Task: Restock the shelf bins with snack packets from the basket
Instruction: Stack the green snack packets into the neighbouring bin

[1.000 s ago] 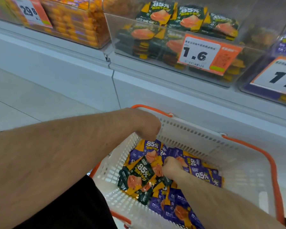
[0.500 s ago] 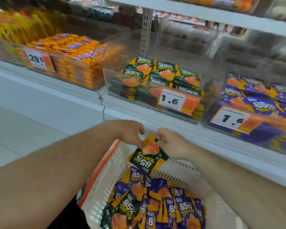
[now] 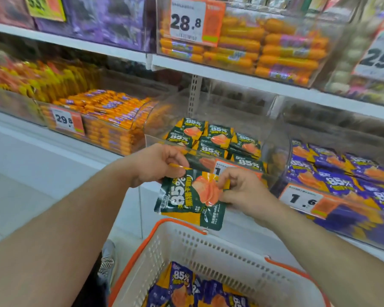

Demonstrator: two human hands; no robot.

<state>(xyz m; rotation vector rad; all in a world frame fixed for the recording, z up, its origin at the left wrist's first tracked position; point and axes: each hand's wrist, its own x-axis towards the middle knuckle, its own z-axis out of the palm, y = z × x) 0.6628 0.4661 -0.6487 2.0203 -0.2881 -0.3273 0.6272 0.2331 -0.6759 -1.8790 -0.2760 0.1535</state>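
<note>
Both hands pinch one green packet (image 3: 190,197) by its upper edge, left hand (image 3: 157,165) at one corner, right hand (image 3: 242,191) at the other, above the basket (image 3: 208,249) and before the green bin (image 3: 273,165). Purple packets (image 3: 182,282) lie below. Packet looks light, limp and glossy, likely slippery; sealed edges seem the safest hold.

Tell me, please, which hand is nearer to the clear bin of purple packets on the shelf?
Right. The right hand pinches the green packet just left of the purple-packet bin; the left hand grips the packet's far corner.
</note>
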